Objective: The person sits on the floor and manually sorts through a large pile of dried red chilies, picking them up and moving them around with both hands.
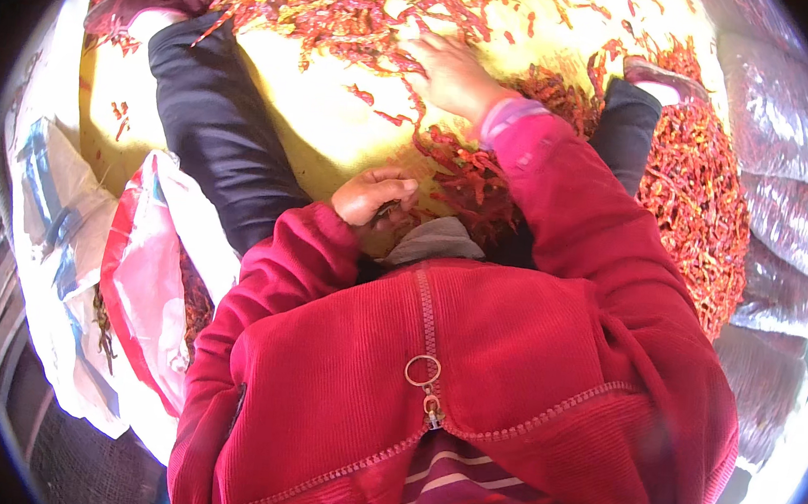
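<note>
Dried red chili peppers (336, 13) lie in a thick, loose layer over a bright yellow surface ahead of me. My right hand (458, 76) reaches out to the near edge of this layer, its fingers stretched out and touching or just over the peppers. Close to my body, my left hand (373, 196) is curled, thumb over the fingers; what it holds, if anything, is hidden. Right of it, between my legs, a smaller heap of chili peppers (470, 177) partly disappears under my right sleeve.
Another deep pile of peppers (694, 197) lies beyond my right leg, against shiny plastic-wrapped bundles (796, 139). At my left stands an open white and red sack (145, 271) with peppers inside. My dark-trousered legs (225, 127) spread around the yellow surface.
</note>
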`<move>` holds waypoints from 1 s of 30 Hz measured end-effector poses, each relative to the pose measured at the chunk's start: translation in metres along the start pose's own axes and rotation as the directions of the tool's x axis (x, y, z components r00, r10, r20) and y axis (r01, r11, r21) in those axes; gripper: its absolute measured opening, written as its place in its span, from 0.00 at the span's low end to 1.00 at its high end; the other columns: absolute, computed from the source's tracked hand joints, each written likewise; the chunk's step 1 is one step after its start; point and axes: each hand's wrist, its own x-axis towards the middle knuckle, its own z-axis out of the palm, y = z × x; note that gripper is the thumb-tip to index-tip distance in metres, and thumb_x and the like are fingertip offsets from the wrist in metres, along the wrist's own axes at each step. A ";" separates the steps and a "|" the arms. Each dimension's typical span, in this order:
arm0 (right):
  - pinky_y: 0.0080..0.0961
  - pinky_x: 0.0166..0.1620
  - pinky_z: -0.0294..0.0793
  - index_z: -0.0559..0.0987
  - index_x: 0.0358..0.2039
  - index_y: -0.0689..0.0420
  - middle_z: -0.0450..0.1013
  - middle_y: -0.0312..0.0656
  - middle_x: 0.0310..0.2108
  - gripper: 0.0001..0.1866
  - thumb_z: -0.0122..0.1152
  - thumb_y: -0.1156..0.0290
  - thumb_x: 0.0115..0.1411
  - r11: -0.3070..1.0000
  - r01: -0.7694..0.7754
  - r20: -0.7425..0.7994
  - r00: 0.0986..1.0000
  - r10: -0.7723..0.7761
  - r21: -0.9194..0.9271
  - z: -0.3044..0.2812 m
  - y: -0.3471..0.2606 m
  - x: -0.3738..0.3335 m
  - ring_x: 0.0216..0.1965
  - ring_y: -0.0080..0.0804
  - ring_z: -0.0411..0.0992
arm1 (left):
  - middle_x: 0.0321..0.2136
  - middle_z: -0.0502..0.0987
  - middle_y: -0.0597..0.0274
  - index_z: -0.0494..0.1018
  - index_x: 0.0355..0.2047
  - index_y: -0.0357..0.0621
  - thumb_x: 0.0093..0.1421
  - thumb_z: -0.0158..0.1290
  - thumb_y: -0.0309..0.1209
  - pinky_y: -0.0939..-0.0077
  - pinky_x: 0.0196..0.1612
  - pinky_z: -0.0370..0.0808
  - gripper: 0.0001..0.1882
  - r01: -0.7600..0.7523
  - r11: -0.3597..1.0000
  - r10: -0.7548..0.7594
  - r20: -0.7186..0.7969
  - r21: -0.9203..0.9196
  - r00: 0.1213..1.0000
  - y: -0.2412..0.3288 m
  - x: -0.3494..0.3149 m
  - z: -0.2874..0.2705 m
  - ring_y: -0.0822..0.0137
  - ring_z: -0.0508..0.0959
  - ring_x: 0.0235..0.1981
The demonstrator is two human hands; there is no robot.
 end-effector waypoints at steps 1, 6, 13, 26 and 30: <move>0.34 0.55 0.42 0.58 0.49 0.50 0.51 0.46 0.52 0.24 0.44 0.65 0.50 0.999 -0.027 0.028 0.999 0.028 -0.022 0.008 -0.009 0.010 0.54 0.42 0.47 | 0.16 0.62 0.68 0.63 0.18 0.45 0.52 0.43 0.37 0.86 0.12 0.53 0.11 -0.013 1.000 0.013 0.005 0.015 1.000 0.000 0.000 -0.001 0.77 0.60 0.13; 0.36 0.52 0.48 0.68 0.41 0.52 0.56 0.44 0.46 0.19 0.43 0.74 0.45 0.986 0.136 0.166 0.979 -0.118 -0.101 0.023 -0.023 -0.021 0.51 0.41 0.50 | 0.16 0.62 0.68 0.63 0.17 0.46 0.51 0.43 0.38 0.86 0.13 0.53 0.11 -0.047 0.998 0.048 -0.020 0.038 0.999 0.002 -0.004 -0.003 0.77 0.60 0.14; 0.33 0.48 0.56 0.69 0.38 0.55 0.61 0.47 0.43 0.16 0.44 0.73 0.45 0.992 0.125 0.228 0.965 -0.129 0.031 0.001 -0.006 -0.064 0.47 0.43 0.57 | 0.15 0.63 0.68 0.62 0.15 0.46 0.51 0.43 0.38 0.86 0.11 0.52 0.13 -0.095 0.995 0.094 0.012 0.041 0.995 -0.001 -0.001 -0.001 0.77 0.60 0.13; 0.26 0.40 0.64 0.69 0.38 0.56 0.69 0.44 0.33 0.17 0.49 0.66 0.47 0.960 -0.120 0.147 0.986 0.085 0.251 0.030 -0.014 0.054 0.36 0.35 0.67 | 0.17 0.67 0.69 0.66 0.22 0.46 0.53 0.42 0.32 0.88 0.11 0.54 0.07 -0.049 0.998 0.046 -0.094 -0.035 0.995 0.000 0.003 -0.011 0.79 0.63 0.14; 0.23 0.33 0.66 0.69 0.37 0.59 0.70 0.42 0.27 0.16 0.51 0.66 0.48 0.815 -0.134 0.009 0.988 0.156 0.563 0.038 0.015 0.039 0.26 0.29 0.68 | 0.18 0.67 0.70 0.66 0.23 0.45 0.53 0.41 0.31 0.88 0.12 0.56 0.06 -0.063 0.996 0.053 -0.163 -0.056 0.985 0.002 0.003 -0.008 0.79 0.64 0.15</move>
